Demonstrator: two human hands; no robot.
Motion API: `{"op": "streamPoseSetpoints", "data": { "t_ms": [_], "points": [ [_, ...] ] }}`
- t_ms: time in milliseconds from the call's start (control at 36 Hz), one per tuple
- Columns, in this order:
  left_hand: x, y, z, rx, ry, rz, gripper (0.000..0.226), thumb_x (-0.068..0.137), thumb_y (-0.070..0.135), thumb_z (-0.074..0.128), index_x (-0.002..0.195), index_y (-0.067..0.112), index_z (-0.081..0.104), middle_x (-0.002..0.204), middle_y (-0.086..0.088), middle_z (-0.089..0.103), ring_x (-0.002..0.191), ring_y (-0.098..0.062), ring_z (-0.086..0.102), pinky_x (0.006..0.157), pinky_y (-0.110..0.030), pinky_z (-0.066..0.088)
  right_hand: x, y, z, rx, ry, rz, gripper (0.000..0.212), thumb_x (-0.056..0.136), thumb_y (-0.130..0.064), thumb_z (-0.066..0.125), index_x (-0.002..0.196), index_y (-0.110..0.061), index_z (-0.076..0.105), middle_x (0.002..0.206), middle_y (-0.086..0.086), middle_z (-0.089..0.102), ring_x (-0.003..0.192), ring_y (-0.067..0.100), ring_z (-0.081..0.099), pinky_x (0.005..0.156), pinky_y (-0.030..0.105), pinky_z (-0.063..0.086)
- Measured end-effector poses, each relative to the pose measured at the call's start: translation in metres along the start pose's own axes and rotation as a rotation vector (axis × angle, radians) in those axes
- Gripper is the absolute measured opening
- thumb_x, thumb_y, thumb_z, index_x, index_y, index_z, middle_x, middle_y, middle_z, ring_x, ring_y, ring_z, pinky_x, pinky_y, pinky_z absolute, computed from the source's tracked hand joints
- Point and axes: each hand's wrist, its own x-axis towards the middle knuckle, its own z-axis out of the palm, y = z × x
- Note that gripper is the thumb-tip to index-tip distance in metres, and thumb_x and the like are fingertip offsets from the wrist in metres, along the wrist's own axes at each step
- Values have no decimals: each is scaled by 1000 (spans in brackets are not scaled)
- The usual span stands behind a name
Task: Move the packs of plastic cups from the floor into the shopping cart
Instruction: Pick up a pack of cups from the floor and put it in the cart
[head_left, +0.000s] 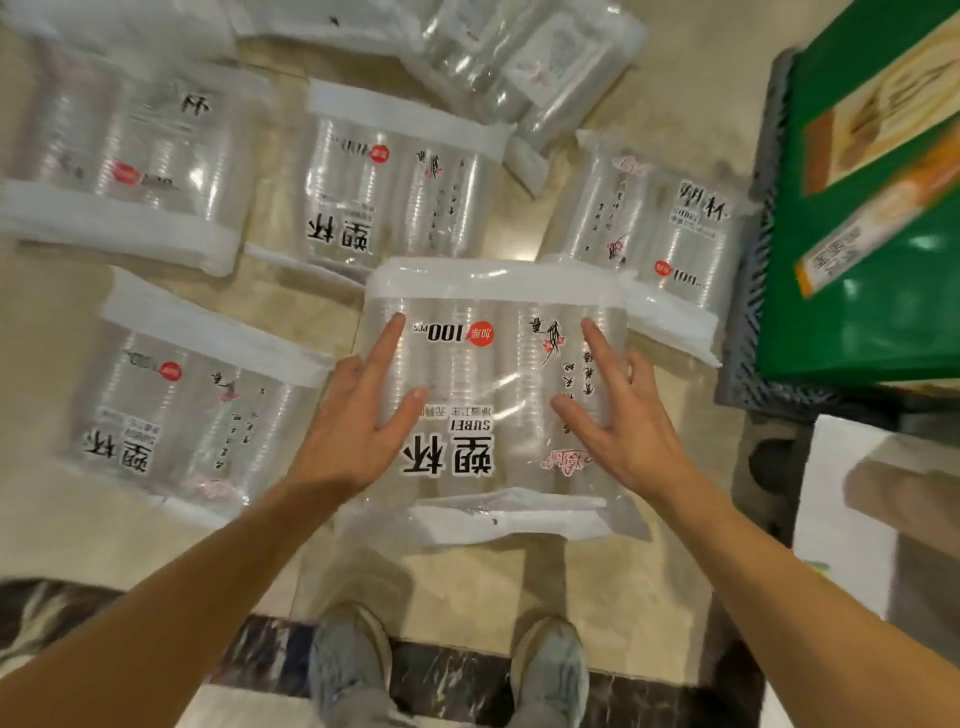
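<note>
**Left hand (358, 415) and right hand (623, 421) clamp the near pack (483, 374) from either side**

Each hand lays its forefinger and thumb on the printed top face. The remaining fingers curl round the side edge, so the near pack is squeezed between the two hands. It is a clear bag of stacked plastic cups with a white band at each end, bold black characters and a red round mark beside "100 PCS". It sits mid-view, just ahead of the person's grey shoes (353, 665), and its far end overlaps the packs behind it. A shadow on the beige floor (62, 519) under its near end suggests it is raised off the tiles.

More packs of the same kind lie flat on the floor:
- the left pack (197, 405), just beside the left hand
- the far-left pack (130, 150)
- the middle pack (395, 187)
- the right pack (660, 228)
- a blurred heap of packs (524, 67) at the top edge

To the right, a green carton (872, 249) rests in a grey latticed basket (753, 291), near the right pack. Whether that basket belongs to the shopping cart cannot be told. A white box (841, 499) stands nearer, at the right edge. A dark marbled strip (452, 686) crosses the floor under the shoes
</note>
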Motion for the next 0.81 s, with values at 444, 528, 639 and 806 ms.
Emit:
{"op": "streamPoseSetpoints", "data": {
  "t_ms": [444,528,639,806],
  "points": [
    [-120,317,-411,23,246,199,70,90,73,37,148,60,0,158,7,31,146,-23,29,115,-53,29,-75,-419,-373,-130,113,-282,73,90,-69,50,148,-65,5,148,14,33,132,37,46,107,49,38],
    [-158,379,-497,78,296,211,67,94,66,38,147,60,-3,136,-5,57,122,-27,55,102,-46,43,-111,-505,-443,-128,147,-334,72,91,-66,51,149,-64,7,144,17,36,136,35,39,107,47,36],
    [-224,451,-597,125,326,225,67,97,60,39,152,53,1,115,-12,64,92,-23,60,82,-35,46,-170,-606,-518,-168,168,-386,74,93,-66,50,151,-60,6,141,16,40,123,31,49,102,40,37],
    [-329,504,-693,82,367,270,79,85,78,38,152,51,7,163,7,20,143,-24,35,115,-39,29,-264,-707,-584,-231,167,-482,75,95,-62,50,156,-49,10,144,16,51,122,29,57,99,36,38]
  ]
}}
